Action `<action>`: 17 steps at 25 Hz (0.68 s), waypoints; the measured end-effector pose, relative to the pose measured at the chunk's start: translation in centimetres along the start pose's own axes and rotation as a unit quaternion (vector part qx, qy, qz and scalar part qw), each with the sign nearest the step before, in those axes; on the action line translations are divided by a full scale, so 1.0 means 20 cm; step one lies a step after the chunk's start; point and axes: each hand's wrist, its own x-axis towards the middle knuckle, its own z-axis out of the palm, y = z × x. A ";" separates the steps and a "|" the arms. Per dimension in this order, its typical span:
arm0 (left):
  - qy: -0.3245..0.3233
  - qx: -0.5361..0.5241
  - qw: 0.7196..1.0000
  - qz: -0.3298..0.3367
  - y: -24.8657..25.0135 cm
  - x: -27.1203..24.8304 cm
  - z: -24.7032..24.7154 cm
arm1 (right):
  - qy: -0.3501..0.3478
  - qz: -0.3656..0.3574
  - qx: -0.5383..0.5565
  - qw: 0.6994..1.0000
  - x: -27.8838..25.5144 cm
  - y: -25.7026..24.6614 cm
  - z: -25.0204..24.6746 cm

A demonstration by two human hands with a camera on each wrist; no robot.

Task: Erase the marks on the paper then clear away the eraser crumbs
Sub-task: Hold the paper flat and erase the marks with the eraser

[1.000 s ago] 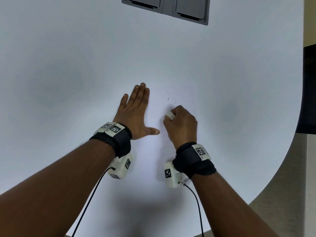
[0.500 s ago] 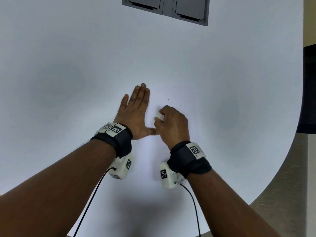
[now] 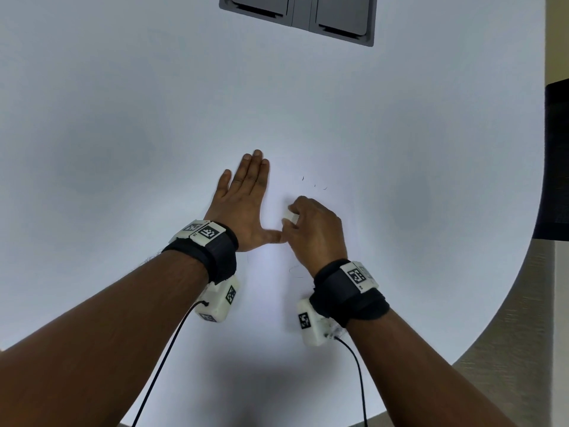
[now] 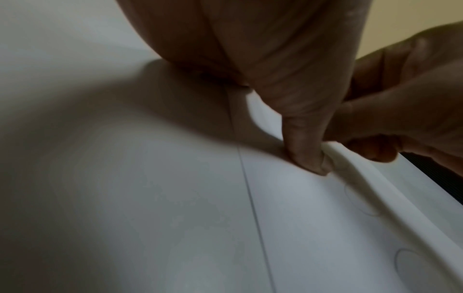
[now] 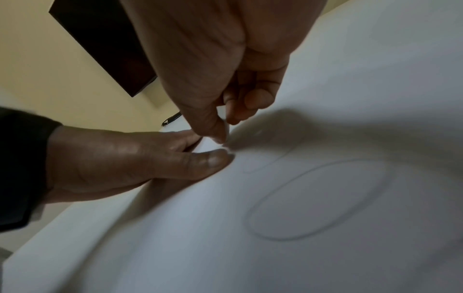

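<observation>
Left hand: the left hand (image 3: 244, 211) lies flat on the paper (image 3: 271, 291), fingers straight and together, thumb stretched toward the right hand.
Right hand: the right hand (image 3: 314, 232) is curled, fingers clamped on the eraser (image 3: 290, 216), just right of the left thumb's tip and about touching it.
Eraser: small, white, poking out at the right hand's fingertips, down at the paper.
Marks: faint oval pencil loops (image 5: 318, 200) lie on the paper near the right wrist; a few tiny dark specks (image 3: 314, 183) lie just beyond the right hand's knuckles.
Table: white table (image 3: 123, 118) under both hands; grey panel (image 3: 297, 16) far beyond the fingertips.
</observation>
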 end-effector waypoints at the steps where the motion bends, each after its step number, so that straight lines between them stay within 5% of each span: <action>1: -0.004 0.003 1.000 -0.001 0.00 0.00 0.00 | 0.004 0.001 -0.017 1.000 -0.01 0.04 -0.03; 6: -0.005 0.001 1.000 0.000 0.00 0.00 0.00 | 0.054 0.084 -0.038 0.994 0.03 0.13 -0.13; 11: -0.004 0.000 1.000 0.000 0.01 0.00 0.00 | 0.020 0.040 0.013 0.999 -0.06 0.03 -0.02; 17: -0.007 0.001 1.000 -0.003 0.01 0.00 -0.01 | 0.063 0.099 -0.025 0.993 0.09 0.22 -0.19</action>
